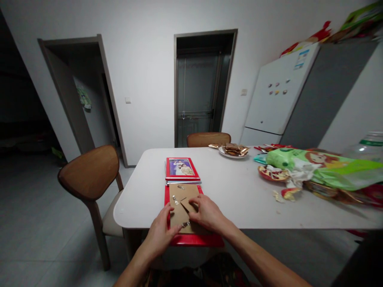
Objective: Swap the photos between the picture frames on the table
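Observation:
A red picture frame [197, 240] lies face down at the table's near edge, overhanging it slightly. Its brown backing board [177, 217] faces up and carries small metal fittings [175, 200]. My left hand [161, 228] rests along the board's left side, fingers and thumb apart, the thumb close to a metal fitting [186, 224]. With bent fingers, my right hand [208, 213] grips a cardboard flap [186, 205] on the board; its fingertips are partly hidden. Just beyond lies another red frame with a photo [181, 167], face up, on top of something pale.
The white table [230, 195] also bears a plate of gold-wrapped packets [235, 150], a fruit shell [273, 173], peel scraps [290, 194] and a green plastic bag [338, 169] at the right. One wooden chair [92, 173] stands left, another chair [208, 139] behind.

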Motion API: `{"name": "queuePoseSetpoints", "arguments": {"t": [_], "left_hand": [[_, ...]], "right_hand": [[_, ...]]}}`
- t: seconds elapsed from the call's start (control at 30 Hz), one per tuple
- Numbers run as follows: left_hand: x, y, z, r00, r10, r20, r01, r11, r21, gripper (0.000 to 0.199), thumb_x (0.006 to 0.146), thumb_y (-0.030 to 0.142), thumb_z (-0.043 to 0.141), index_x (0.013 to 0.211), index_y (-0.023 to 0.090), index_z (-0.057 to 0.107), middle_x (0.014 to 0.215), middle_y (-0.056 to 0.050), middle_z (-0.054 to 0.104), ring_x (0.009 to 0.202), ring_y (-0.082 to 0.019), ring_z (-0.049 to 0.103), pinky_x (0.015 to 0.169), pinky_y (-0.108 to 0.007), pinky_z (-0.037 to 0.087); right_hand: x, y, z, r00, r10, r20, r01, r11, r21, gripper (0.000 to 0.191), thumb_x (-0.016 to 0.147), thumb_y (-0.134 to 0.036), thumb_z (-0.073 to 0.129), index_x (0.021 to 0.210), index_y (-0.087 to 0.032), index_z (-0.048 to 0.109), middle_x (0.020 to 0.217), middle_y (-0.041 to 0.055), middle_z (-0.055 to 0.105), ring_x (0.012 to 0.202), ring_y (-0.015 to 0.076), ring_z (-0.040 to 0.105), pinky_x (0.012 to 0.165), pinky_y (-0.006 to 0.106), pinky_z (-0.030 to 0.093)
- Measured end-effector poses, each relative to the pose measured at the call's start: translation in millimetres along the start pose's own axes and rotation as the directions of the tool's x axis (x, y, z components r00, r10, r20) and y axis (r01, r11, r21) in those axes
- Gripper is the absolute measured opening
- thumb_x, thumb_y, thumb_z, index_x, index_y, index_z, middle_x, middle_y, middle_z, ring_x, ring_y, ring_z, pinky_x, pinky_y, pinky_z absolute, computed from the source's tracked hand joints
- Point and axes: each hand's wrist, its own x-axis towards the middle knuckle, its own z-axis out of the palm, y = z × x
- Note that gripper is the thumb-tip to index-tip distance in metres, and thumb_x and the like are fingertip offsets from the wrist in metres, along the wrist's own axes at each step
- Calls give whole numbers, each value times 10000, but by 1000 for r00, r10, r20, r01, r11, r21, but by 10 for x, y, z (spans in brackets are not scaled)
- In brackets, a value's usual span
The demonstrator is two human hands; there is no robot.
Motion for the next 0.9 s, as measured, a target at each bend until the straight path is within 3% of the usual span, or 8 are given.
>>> {"name": "queuePoseSetpoints", "arguments": {"t": [0.1,0.2,0.3,0.4,0.47,0.57,0.77,0.9], "left_hand": [[111,-27,30,992,-73,-104,51,978,-201,398,716,187,500,1101,177,398,1092,-74,559,988,-173,536,863,-313,412],[194,-69,-30,969,-202,-139,118,880,-460,373,738,147,438,1100,189,360,961,-45,609,806,-154,605,732,-295,481],[198,-144,-268,939,-319,-132,169,757,-631,383,722,118,445,1088,191,359,824,-17,617,636,-132,608,622,-272,496],[151,-294,-609,899,-407,-158,201,708,-677,379,687,102,481,1045,195,398,764,3,600,559,-109,584,556,-239,482],[121,-426,-800,880,-436,-189,220,727,-650,369,659,98,500,1008,192,428,755,10,592,545,-98,573,527,-217,469],[117,-609,-932,891,-406,-203,275,839,-470,362,646,141,516,998,184,448,729,13,590,539,-110,574,505,-223,464],[213,-725,-840,908,-332,-254,306,942,-139,359,648,193,521,1002,164,478,861,-43,616,702,-174,605,650,-287,466],[226,-722,-805,903,-266,-338,306,950,70,431,613,210,581,1031,180,485,999,-81,591,958,-250,539,847,-362,376]], "right_hand": [[10,-137,-76,1000,-12,-28,13,999,39,259,619,-274,565,854,-190,634,864,64,575,783,167,515,675,238,385],[23,-294,-74,995,-81,-50,87,986,144,341,640,-291,567,964,-193,606,916,64,573,818,167,521,709,242,395],[47,-288,-47,993,-77,-85,93,974,205,390,693,-342,533,1044,-177,566,975,78,571,863,175,522,748,262,395],[53,-51,-16,991,49,-128,-37,995,94,374,726,-321,492,1060,-165,549,990,94,565,880,186,523,767,283,383],[36,159,19,981,153,-122,-157,987,-22,365,725,-297,475,1056,-158,543,970,108,565,857,196,535,743,290,382],[0,390,92,963,264,-57,-269,955,-123,380,706,-296,466,1051,-148,528,930,124,581,802,213,560,676,291,386],[19,486,149,959,283,-21,-283,954,-99,425,672,-207,436,1083,-114,492,937,140,614,828,227,572,693,291,386],[22,565,81,932,361,-42,-357,931,72,482,655,-186,426,1126,-90,462,1016,155,593,887,234,561,747,299,395]]}}
